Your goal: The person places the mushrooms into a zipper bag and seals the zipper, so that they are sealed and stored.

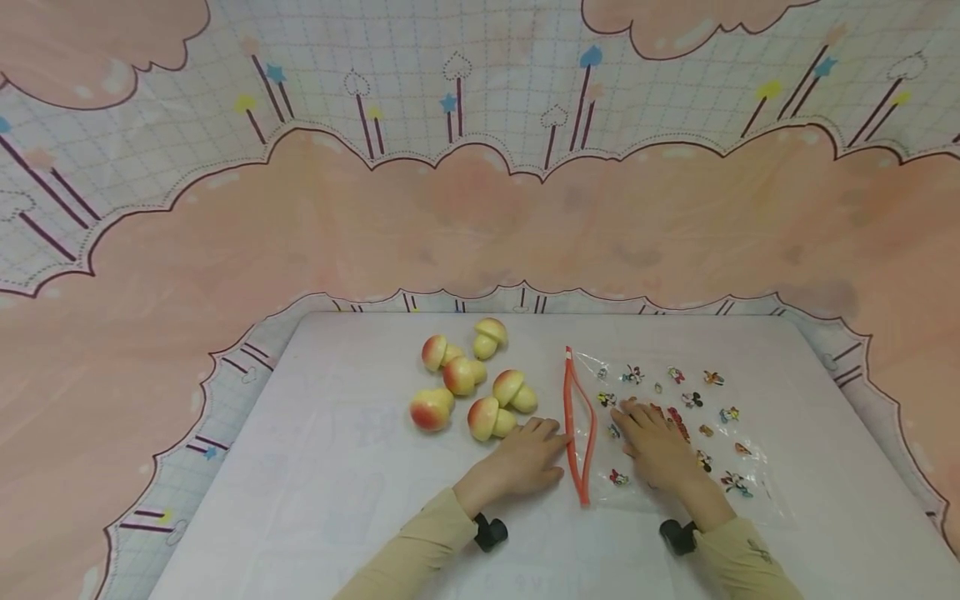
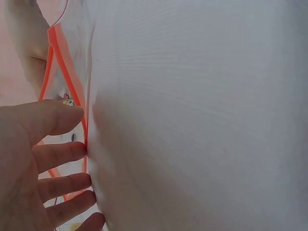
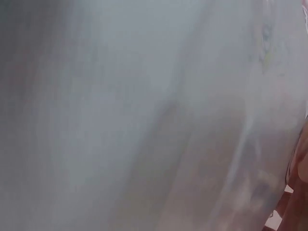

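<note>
A clear zip bag printed with small cartoon figures lies flat on the white table, its orange zip strip gaping slightly on the left. My left hand rests on the table beside that strip, fingertips touching the orange edge. My right hand lies flat on top of the bag with straight fingers. Several toy mushrooms with red-yellow caps sit in a loose cluster just left of my left hand. The right wrist view is a blur of plastic.
A pink and grid-patterned cloth backdrop rises behind the table and drapes round its sides. Bare white table surface stretches to the left and along the front edge.
</note>
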`<action>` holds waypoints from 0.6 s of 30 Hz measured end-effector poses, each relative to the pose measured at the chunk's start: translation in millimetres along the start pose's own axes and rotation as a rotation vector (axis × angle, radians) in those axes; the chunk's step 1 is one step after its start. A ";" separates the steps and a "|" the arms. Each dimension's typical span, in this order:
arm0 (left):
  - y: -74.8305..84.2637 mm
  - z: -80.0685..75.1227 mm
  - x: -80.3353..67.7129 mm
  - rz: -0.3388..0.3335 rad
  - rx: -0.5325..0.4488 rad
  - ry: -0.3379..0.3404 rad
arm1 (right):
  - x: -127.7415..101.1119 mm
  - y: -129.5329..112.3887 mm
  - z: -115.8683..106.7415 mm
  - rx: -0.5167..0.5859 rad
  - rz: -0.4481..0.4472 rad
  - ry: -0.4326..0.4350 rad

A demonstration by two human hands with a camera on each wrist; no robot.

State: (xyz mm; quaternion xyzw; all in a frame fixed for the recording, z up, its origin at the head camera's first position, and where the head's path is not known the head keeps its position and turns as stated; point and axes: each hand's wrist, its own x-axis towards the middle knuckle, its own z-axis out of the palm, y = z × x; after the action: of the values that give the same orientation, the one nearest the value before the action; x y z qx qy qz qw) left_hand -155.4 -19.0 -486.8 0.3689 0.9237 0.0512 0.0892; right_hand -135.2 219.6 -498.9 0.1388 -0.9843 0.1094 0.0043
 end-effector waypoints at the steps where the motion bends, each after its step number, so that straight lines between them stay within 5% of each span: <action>1: 0.1 -0.2 -0.2 0.000 -0.001 0.000 | 0.8 -0.8 0.3 0.007 0.006 -0.005; 18: -0.1 -1.6 -1.0 0.001 -0.032 -0.006 | 4.6 -7.2 -7.1 0.079 0.057 -0.022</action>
State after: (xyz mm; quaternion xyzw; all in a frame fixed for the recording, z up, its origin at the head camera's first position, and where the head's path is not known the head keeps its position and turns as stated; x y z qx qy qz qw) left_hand -155.1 -19.8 -485.1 0.3679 0.9224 0.0651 0.0977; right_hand -137.9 213.1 -490.3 0.1121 -0.9827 0.1467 -0.0149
